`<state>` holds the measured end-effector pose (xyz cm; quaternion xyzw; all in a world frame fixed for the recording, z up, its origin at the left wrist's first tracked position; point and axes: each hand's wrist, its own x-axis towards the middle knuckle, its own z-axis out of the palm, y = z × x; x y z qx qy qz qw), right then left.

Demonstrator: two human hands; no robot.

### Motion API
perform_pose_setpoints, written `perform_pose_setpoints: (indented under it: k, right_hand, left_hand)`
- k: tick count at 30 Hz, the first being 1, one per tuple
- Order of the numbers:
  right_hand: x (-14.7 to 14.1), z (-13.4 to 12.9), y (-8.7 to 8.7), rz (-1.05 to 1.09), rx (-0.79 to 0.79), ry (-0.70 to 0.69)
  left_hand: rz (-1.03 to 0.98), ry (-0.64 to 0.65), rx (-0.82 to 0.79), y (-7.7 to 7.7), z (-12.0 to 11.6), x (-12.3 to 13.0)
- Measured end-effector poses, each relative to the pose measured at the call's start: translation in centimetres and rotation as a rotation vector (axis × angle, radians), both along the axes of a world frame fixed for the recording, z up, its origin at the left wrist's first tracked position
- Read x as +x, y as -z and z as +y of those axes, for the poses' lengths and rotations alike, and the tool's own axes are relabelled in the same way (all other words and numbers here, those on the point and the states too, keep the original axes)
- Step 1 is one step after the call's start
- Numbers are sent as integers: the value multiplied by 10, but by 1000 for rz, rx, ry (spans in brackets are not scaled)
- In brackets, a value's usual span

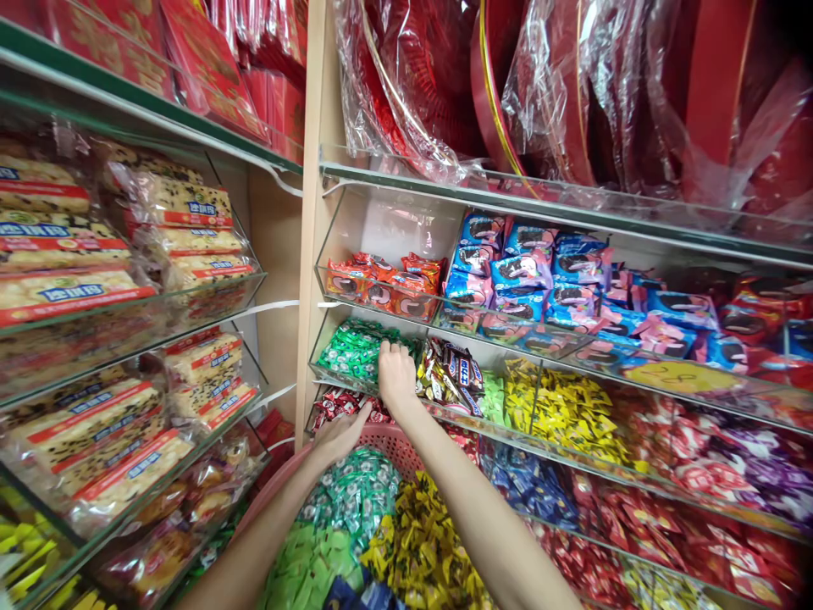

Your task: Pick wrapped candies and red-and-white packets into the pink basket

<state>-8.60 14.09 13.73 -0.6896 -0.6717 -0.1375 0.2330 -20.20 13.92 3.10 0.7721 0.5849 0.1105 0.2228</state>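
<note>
My right hand (397, 373) is closed, knuckles up, at the right end of a bin of green-wrapped candies (356, 347). Its curled fingers hide whatever is in them. Lower and to the left, my left hand (343, 434) lies over the far rim of a pink perforated basket (399, 449), thumb stretched toward red-wrapped candies (340, 405). Its other fingers are hidden. Inside the basket are teal-green candies (352, 483), light green candies (311, 559), yellow candies (432, 542) and some dark blue packets (356, 596). Just right of my right hand are brown-wrapped chocolate bars (462, 373).
Glass shelf edges and dividers surround both hands. Yellow candies (565, 407) and blue cookie packets (524, 267) fill bins to the right. Packaged pastries (196, 207) stand on the left shelves. A wooden post (311, 195) separates the units. Red plastic-wrapped items (432, 85) are above.
</note>
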Motion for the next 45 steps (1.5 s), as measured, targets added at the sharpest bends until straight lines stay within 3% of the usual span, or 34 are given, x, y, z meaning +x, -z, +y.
perform_pose_setpoints:
  k: [3, 5, 9, 11, 14, 18, 27, 32, 40, 45]
  right_hand:
    - [4, -23, 2, 281, 11, -186]
    - [7, -37, 8, 675, -54, -371]
    - [13, -59, 19, 1504, -356, -630]
    - [15, -66, 23, 1732, -461, -674]
    - [18, -73, 27, 1877, -524, -706]
    - [20, -77, 34, 1918, -555, -701]
    - [26, -74, 62, 1824, -522, -488]
    - [34, -75, 88, 1598, -500, -466]
    - [39, -80, 144, 1111, -569, -443]
    - [37, -84, 155, 1008, -575, -421]
  left_hand:
    - [-1, 10, 1, -1, 1, 2]
    - [-1, 9, -19, -2, 2, 3]
    - [16, 58, -27, -3, 4, 5]
    - [29, 93, -14, -4, 3, 3]
    - [43, 109, 10, -3, 2, 1]
    - [17, 78, -3, -4, -1, 0]
    - [-12, -38, -50, -4, -3, 0]
    - [-57, -46, -33, 1, -3, -2]
    - [-52, -77, -37, 7, 0, -3]
    - [-74, -35, -20, 8, -1, -4]
